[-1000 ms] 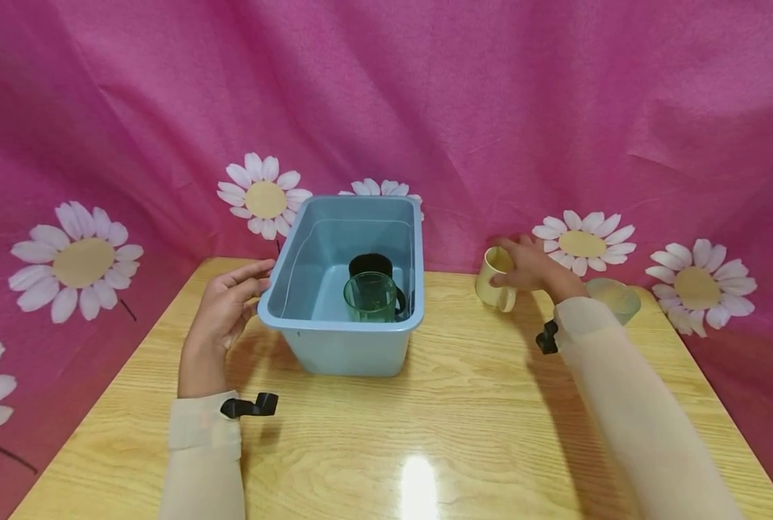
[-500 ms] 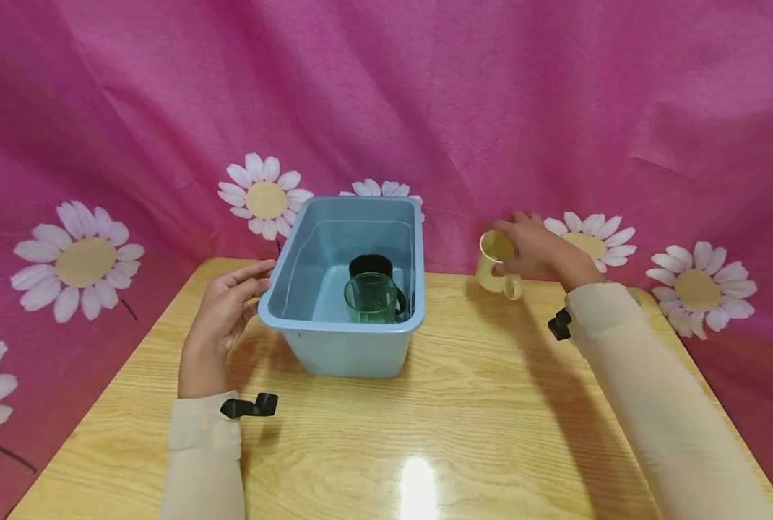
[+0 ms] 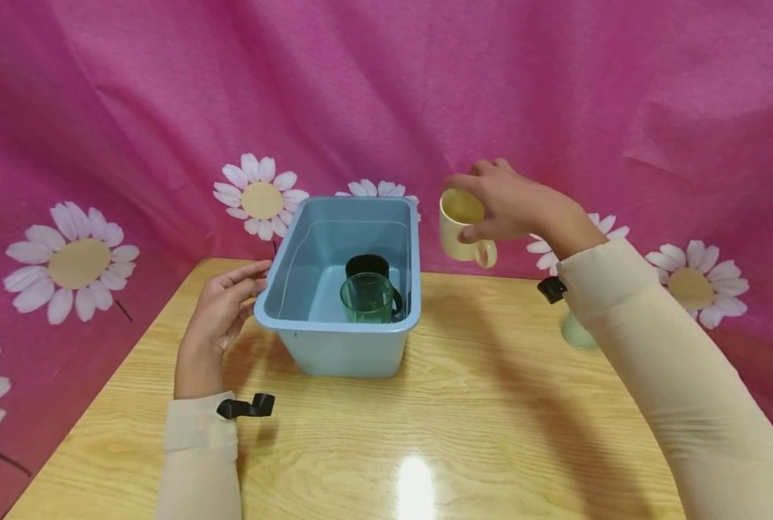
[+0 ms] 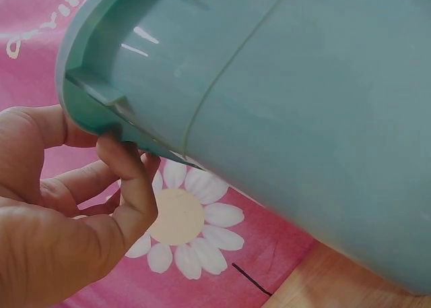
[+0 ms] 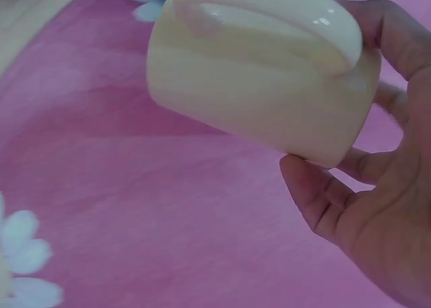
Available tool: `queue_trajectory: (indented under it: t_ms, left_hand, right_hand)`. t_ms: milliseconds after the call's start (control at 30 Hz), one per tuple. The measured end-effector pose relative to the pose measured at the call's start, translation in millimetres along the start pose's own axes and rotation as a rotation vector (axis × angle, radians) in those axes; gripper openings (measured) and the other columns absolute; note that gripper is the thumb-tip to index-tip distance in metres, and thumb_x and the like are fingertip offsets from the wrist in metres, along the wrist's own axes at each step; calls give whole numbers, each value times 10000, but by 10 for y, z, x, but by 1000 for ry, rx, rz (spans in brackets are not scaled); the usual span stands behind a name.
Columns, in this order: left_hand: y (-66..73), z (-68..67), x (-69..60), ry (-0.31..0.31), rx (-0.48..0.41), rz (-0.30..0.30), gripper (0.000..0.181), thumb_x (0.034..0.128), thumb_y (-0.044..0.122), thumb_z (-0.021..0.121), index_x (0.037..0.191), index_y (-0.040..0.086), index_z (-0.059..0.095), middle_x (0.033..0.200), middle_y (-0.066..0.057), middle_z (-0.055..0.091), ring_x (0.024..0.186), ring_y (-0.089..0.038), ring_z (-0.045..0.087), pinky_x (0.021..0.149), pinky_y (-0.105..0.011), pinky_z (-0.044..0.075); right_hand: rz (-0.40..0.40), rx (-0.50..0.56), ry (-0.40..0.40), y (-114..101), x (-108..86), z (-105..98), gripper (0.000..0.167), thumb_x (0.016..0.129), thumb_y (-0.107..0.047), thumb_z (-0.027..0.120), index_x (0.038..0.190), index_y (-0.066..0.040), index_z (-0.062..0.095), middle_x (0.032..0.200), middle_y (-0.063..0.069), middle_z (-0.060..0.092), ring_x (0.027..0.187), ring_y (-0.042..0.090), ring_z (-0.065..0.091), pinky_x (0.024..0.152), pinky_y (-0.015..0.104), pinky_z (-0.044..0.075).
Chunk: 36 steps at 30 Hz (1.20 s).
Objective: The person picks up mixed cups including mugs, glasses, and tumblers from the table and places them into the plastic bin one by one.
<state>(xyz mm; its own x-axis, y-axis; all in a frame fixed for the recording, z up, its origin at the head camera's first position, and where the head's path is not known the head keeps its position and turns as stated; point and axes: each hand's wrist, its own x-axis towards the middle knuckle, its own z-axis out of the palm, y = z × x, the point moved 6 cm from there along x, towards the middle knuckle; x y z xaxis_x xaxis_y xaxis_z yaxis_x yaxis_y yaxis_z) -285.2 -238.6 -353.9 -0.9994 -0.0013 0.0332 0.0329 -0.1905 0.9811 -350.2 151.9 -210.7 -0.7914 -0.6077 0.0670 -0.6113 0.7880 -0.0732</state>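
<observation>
A cream mug (image 3: pixel 454 235) hangs above the table at the back, right of the blue plastic tub (image 3: pixel 344 354). My right hand (image 3: pixel 516 206) grips it near its rim, thumb on the near side. In the right wrist view the mug (image 5: pixel 256 85) shows its handle uppermost. My left hand (image 3: pixel 220 310) pinches the tub's left rim; in the left wrist view thumb and fingers meet at the rim's lip (image 4: pixel 94 119). Inside the tub a green glass cup (image 3: pixel 367 300) stands in front of a black mug (image 3: pixel 367 267), which it partly hides.
A pale greenish glass bowl (image 3: pixel 578 334) stands on the table (image 3: pixel 490 404) at the right, mostly hidden behind my right sleeve. A pink flowered cloth (image 3: pixel 360 94) hangs close behind the table and at its sides.
My right hand has lifted the cream mug off the table and carried it up and left towards the tub. The left hand has stayed on the tub's rim.
</observation>
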Motion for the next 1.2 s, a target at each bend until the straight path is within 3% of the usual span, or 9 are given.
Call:
queue_trajectory:
  t_ms: [200,367,633,900,1200]
  left_hand:
    - [4,-14,-3,-1,17,-4,396,1003,42,603,1384,-65,586,1104,26,694,881,-102,638,763,-218,587]
    - [13,-40,0,8,19,-1,376,1004,42,605,1369,-46,610,1100,35,701,889,-102,640,763,-215,586]
    - [5,-26,22,-2,3,-1,411,1002,29,594,1399,-76,568,1114,25,692,883,-93,648,763,-216,586]
    - [-5,-31,28,1,29,-6,442,1011,39,576,1430,-94,524,1132,24,670,916,-93,644,791,-219,581]
    - [6,-11,20,-4,17,4,404,1009,20,569,1402,-70,569,1125,23,668,914,-92,635,787,-216,576]
  right_hand:
    - [-89,-30,25,-473,131,-244,709,854,-342,767,1503,-275,490,1210,163,497,1056,339,409,786,434,424]
    - [-150,-20,11,-842,301,-278,688,841,-345,769,1477,-273,516,1199,147,500,1081,323,410,814,431,431]
    - [-238,2,-35,-1259,480,-120,679,857,-404,778,1472,-291,514,1262,136,511,1131,298,426,888,422,449]
    - [-302,-12,-54,-1689,607,78,677,885,-471,752,1492,-321,493,1293,91,521,1117,240,452,869,371,461]
    - [-251,10,-92,-1934,832,358,686,884,-486,760,1492,-372,463,1314,33,534,1183,200,452,918,340,478]
